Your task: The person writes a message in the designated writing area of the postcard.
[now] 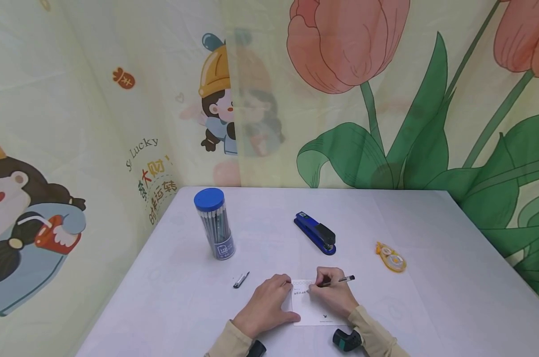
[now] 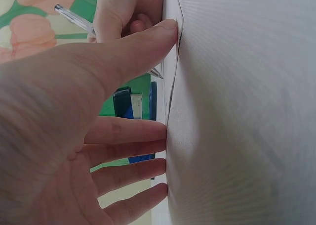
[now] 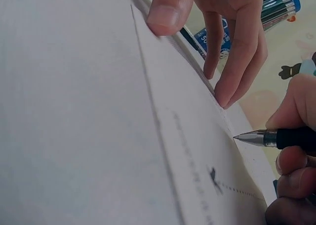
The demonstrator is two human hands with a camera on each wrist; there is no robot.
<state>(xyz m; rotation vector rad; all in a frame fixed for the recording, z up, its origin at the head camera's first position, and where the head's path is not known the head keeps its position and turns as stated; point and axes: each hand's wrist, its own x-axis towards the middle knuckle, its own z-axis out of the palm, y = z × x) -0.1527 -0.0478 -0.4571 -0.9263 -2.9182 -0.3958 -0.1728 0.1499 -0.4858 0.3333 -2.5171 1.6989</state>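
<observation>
Wrist-worn black units (image 1: 346,339) sit closest, at 6 o'clock, just behind beige sleeves. From there, the right hand (image 1: 332,295) pinches a ballpoint pen (image 1: 341,280) between thumb and curled fingers, its dark rubbery barrel slanting toward 2 o'clock and its metal tip (image 3: 244,136) poised just above the card, seemingly held so for writing. The small white card (image 1: 314,310) lies flat on the table near its front edge, thin and matte, with printed lines and a small dark mark. At its 9 o'clock edge the left hand (image 1: 267,305) lies with fingers straight and spread, fingertips (image 3: 224,94) pressing the card's border, likely to keep it from sliding under the pen.

Farther out, a pen cap (image 1: 241,280) lies at 10 o'clock of the card. A clear cylindrical tub of pencils with a blue lid (image 1: 214,223) stands at 11 o'clock, a glossy blue stapler (image 1: 316,232) at 12, and a yellow correction-tape dispenser (image 1: 391,257) at 2. The white tabletop (image 1: 452,277) is smooth.
</observation>
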